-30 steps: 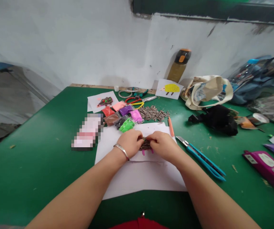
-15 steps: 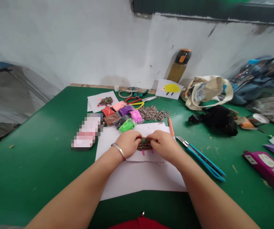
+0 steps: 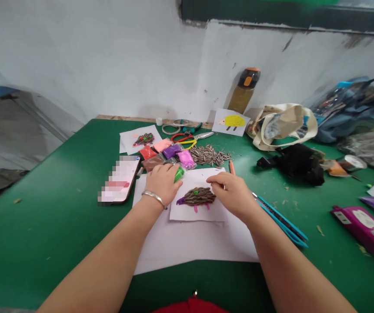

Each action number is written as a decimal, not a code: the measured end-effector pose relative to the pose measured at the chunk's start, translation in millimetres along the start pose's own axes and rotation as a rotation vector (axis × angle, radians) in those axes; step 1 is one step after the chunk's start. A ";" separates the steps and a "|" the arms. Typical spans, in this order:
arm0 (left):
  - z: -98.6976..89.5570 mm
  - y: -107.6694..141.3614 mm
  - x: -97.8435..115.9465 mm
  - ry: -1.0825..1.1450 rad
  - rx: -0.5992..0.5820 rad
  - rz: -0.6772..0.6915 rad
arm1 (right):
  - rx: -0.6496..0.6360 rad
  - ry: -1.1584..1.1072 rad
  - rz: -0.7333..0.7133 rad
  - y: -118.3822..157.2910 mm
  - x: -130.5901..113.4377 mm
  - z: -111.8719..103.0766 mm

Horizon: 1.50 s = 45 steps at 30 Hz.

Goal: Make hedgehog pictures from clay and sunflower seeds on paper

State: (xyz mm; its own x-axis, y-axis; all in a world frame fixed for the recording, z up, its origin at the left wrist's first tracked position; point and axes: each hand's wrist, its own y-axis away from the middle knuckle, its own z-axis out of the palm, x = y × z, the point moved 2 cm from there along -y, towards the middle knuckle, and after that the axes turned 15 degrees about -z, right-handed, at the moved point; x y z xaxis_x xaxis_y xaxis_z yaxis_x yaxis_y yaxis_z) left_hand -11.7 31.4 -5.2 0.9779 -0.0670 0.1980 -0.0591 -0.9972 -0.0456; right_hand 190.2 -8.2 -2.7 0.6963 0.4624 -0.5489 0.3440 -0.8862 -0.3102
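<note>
My left hand closes over a packet of green clay, thumb on the near side and fingers across its top, covering most of it. Below and between my hands lies a hedgehog picture on white paper, its body of striped sunflower seeds, with a purple snout, a green dot and two pink legs. My right hand hovers at the picture's right edge, thumb and forefinger pinched together; anything between them is too small to make out.
Clay packets, loose sunflower seeds and scissors lie beyond my hands. To the left is a phone; to the right, a blue cutter. A bottle and a cloth bag stand near the wall.
My left hand has left the hedgehog picture and moved up and left onto the green clay packet. My right hand has shifted slightly right, uncovering the seed body and purple snout.
</note>
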 end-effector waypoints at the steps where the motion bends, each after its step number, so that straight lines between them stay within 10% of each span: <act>1: 2.8 -1.8 -1.1 -0.030 -0.025 -0.021 | 0.002 -0.002 0.001 0.3 0.4 -0.3; 16: -5.1 9.0 12.0 0.712 -0.102 0.056 | 0.316 -0.127 -0.092 -0.3 -10.0 0.4; 45: 3.4 14.7 17.8 0.602 0.100 0.426 | 0.119 -0.311 0.003 -4.1 -5.2 3.8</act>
State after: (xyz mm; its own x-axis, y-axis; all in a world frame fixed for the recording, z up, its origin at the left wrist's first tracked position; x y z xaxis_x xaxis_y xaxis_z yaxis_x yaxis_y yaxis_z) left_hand 5.5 15.7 -5.6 0.5934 -0.4826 0.6441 -0.3623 -0.8748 -0.3217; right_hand 182.8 -6.9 -1.5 0.4656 0.4624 -0.7546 0.2538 -0.8866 -0.3866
